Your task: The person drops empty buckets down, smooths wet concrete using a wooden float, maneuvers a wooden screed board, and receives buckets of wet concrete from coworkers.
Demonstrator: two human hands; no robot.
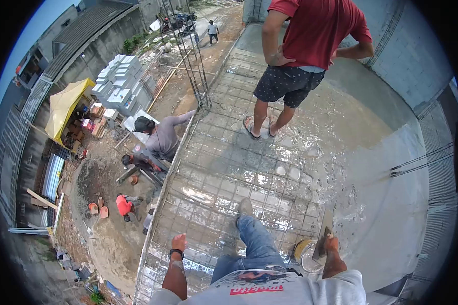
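Note:
My right hand grips a flat metal trowel, whose long blade stands up beside a bucket. That bucket has a yellowish rim and sits close to my right leg. My left hand, with a dark band at the wrist, hangs over the rebar mesh with its fingers curled in and nothing visible in them. Under me the steel rebar grid lies in wet, shiny slurry. Smooth grey wet concrete covers the right side.
A person in a red shirt stands on the mesh ahead. Along the left runs the slab's edge, with a drop to the ground where several people work. Rebar rods jut from the right; a rebar column rises at the edge.

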